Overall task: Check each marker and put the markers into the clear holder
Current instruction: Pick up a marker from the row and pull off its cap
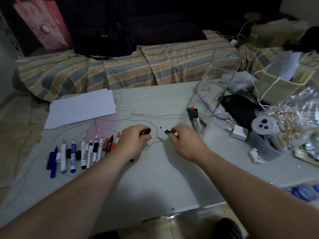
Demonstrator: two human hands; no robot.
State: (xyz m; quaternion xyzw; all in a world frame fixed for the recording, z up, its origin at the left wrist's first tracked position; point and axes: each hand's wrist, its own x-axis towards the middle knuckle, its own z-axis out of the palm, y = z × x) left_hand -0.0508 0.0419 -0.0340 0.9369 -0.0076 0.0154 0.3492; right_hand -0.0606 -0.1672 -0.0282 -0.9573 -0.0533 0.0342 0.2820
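Note:
My right hand (185,144) grips an uncapped marker (166,131) with a blue collar, its dark tip pointing left just above the table. My left hand (134,140) is closed around a black cap (147,131); the cap and the tip are a short gap apart. A row of several markers (82,152) lies on the table left of my left hand, some blue, some white, some red-capped. The clear holder (217,87) stands at the right, and a few markers (195,118) lean inside its lower left corner.
A stack of white paper (81,107) lies at the back left of the pale table (155,178). Right of the holder are a black case (240,111), a white charger (239,132), a white controller (264,126), a small figurine (256,155) and crinkled plastic bags (300,111). A striped sofa (138,66) sits behind.

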